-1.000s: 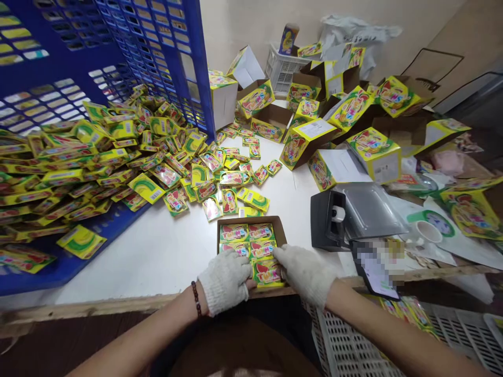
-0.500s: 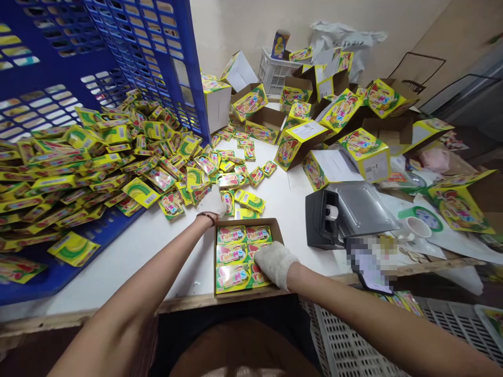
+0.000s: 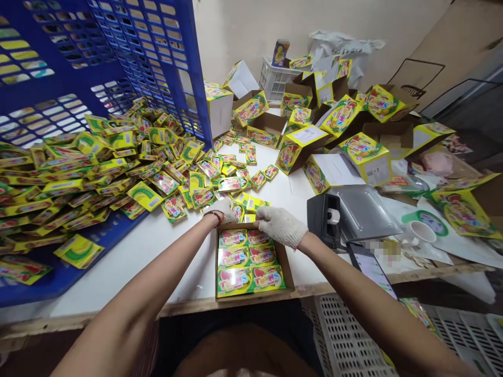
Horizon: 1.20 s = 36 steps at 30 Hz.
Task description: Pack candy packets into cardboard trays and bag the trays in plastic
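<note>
At the lower middle of the frame the tray (image 3: 290, 272) sits on the desk (image 3: 165, 256) by its near edge, with six packets (image 3: 245, 256) in it, two across and three deep. A second ago both hands pressed on the nearest row. Half a second ago the left had gone past the far rim while the right lay on the near right packet. Now that row lies bare and flat, and both gloved hands meet at the far rim. The tray's long axis runs up the frame; each packet lies crosswise, its print upright to the wearer. The left hand (image 3: 223, 208) curls on the loose packets (image 3: 236, 183) just above, and the right hand (image 3: 281, 225) hunches over the rim. Whether either grip holds a packet cannot be told. At upper left the crate (image 3: 118, 63) spills more packets, and cartons (image 3: 365, 152) lie at upper right
</note>
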Tool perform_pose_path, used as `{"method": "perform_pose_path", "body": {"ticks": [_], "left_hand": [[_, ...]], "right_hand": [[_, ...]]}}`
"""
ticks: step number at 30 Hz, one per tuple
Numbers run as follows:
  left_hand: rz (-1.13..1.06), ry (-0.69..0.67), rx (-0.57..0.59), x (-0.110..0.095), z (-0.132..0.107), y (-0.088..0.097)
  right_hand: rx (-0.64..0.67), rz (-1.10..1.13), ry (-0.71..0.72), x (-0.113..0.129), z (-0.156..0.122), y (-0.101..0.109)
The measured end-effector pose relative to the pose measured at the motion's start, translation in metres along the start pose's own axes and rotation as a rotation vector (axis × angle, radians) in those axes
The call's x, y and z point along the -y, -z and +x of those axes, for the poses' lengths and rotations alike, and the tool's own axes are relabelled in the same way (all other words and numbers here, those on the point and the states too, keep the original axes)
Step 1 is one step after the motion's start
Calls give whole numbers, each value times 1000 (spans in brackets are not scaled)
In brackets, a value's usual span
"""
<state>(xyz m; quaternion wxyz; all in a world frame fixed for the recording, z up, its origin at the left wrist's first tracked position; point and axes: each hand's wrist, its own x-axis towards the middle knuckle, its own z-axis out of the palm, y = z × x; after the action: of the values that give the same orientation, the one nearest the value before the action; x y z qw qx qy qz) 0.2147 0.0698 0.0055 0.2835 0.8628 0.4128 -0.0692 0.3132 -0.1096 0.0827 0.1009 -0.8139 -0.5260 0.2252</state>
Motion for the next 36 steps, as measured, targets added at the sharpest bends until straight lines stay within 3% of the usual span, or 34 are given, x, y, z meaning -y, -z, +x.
{"method": "perform_pose_path", "body": {"ticks": [3,7,10,12,14,17,19,23,28,33,36], "left_hand": [[-40,-89,-85,-7,-10,10],[-126,-257,-225,-16,-50,37],[-296,-457,-99,-23,-89,34],[-380,-469,-3,-28,-108,13],[-318,-418,1,-31,-118,-14],[-174,-404,-9,-33,-116,-48],[-133,-445,18,-32,-111,-58],[-18,-555,82,-33,-106,-59],[83,-591,65,-37,-115,-60],[1,-623,135,-32,-121,-58],[-132,-550,63,-31,-112,-48]], "right_hand": [[-166,53,46,-8,3,-6],[-435,167,207,-22,-2,-3],[-518,220,148,-41,-1,9],[-427,159,24,-56,7,15],[-277,58,-69,-68,20,15],[-126,-29,-88,-79,42,3],[-63,-47,-57,-79,55,-6],[34,-77,-15,-74,70,-19],[32,-40,-45,-73,70,-23],[-6,111,-135,-86,57,-7],[-24,217,-130,-88,39,8]]}}
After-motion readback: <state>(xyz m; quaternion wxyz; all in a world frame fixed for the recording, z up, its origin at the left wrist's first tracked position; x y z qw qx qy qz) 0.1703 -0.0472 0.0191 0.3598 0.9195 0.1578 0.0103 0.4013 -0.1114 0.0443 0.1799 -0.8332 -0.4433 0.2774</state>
